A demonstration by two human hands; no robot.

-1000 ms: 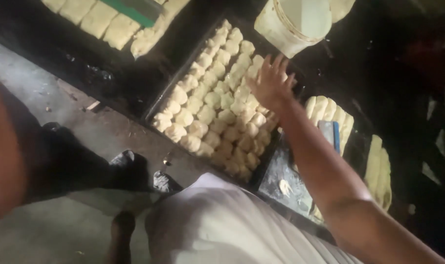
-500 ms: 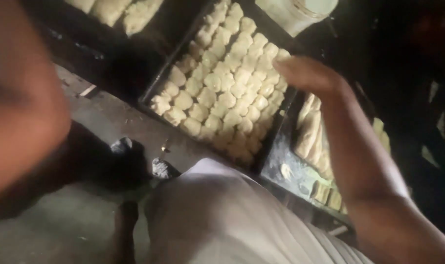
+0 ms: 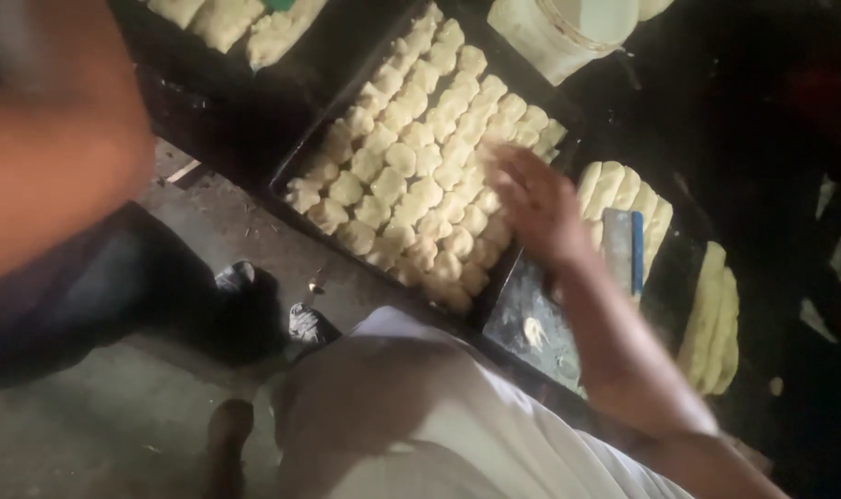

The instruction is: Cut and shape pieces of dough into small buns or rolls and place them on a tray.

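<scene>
**Right hand spread over packed dough tray, nothing gripped**

- Right hand [image 3: 531, 199] is held flat over the near-right corner of the dark baking tray [image 3: 296, 180]. Fingers [image 3: 504, 162] are spread wide and blurred; nothing is seen clasped in them. Palm faces down, so contact with the top of the dough pieces [image 3: 420, 166] looks likely, but touching vs. just above cannot be told.
- Dough pieces are packed in tight rows, touching each other, filling the tray edge to edge. Packing that close is judged to be for maximum count per tray.
- Left hand is not identifiable. A large blurred arm [image 3: 51, 129] fills the upper-left corner of the view; whose it is cannot be told, and no fingers are shown.
- Just beside the tray's right edge, on the dark table [image 3: 772, 139], a row of longer dough logs [image 3: 624, 194] is laid side by side, with a flat scraper [image 3: 622, 245] with a blue edge resting against them, kept within reach of the right hand, presumably for cutting. More logs [image 3: 716, 323] lie further right.
- A second tray with dough [image 3: 236, 23] sits at the far-left edge; a pale bucket [image 3: 568, 28] stands at the far edge.
- The floor [image 3: 88, 434] and a foot [image 3: 226, 425] are seen below the table's near edge.
</scene>
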